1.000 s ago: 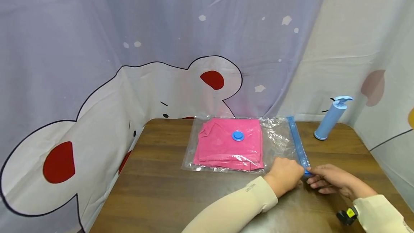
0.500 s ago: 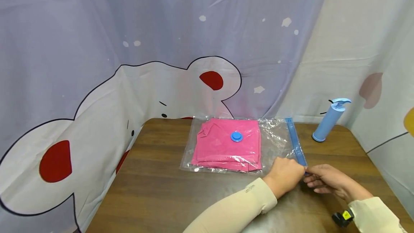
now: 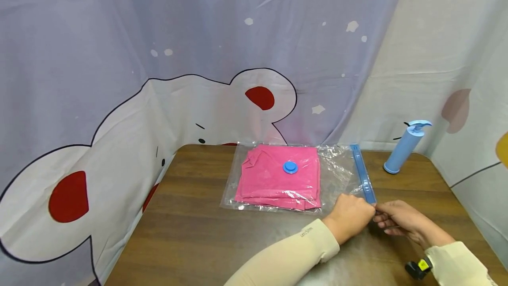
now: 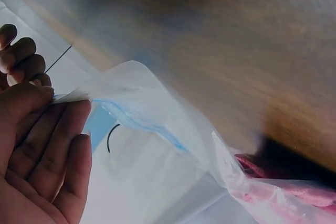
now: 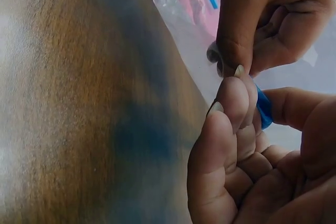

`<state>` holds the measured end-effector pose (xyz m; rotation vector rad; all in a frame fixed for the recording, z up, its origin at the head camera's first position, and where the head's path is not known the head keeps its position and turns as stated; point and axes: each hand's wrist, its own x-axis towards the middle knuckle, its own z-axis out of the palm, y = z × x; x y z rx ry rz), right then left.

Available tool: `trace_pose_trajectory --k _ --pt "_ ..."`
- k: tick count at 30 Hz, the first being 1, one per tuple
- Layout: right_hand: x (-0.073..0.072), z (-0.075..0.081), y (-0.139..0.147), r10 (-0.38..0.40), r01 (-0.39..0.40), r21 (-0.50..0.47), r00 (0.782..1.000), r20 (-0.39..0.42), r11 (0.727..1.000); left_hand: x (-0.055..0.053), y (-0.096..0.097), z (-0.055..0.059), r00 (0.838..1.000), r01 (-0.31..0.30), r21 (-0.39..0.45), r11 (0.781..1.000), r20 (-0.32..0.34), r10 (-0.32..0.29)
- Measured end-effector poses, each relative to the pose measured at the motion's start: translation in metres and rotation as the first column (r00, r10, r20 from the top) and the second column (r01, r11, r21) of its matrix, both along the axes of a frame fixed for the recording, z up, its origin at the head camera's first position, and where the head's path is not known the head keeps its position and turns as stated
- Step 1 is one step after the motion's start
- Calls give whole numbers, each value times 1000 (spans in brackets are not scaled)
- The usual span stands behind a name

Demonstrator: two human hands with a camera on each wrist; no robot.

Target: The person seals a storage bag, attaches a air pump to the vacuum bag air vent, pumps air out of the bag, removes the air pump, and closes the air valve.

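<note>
A clear vacuum storage bag (image 3: 341,167) lies flat on the wooden table, with a folded pink cloth (image 3: 263,173) inside and a round blue valve (image 3: 290,167) over the cloth. Along its right end runs a blue zip strip (image 3: 362,171). My left hand (image 3: 350,216) pinches the near corner of the bag between thumb and fingers, and the raised film (image 4: 157,98) slopes away from it in the left wrist view. Close against it, my right hand (image 3: 409,220) pinches a small blue piece (image 5: 264,109) at the strip's end. The fingers mostly hide that corner.
A light blue hand pump (image 3: 404,149) stands upright at the table's back right. Patterned cloth curtains (image 3: 198,109) hang close behind the table and at its sides. A black wrist camera (image 3: 416,270) sits under my right sleeve.
The blue corner that showed between the hands is now mostly covered by the fingers. The head view has shifted slightly; the bag and pump stay in place.
</note>
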<state>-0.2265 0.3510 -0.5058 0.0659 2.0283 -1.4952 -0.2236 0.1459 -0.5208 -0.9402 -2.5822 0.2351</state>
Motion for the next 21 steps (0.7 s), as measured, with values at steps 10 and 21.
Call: trace_pose_trajectory --k 10,21 --pt "-4 2 -5 -11 13 50 999 -47 999 -1 0 0 997 11 1 1000 -81 -11" --pt "-11 -4 -5 -59 63 79 996 -64 995 1 2 -5 989 43 7 999 -142 -42"
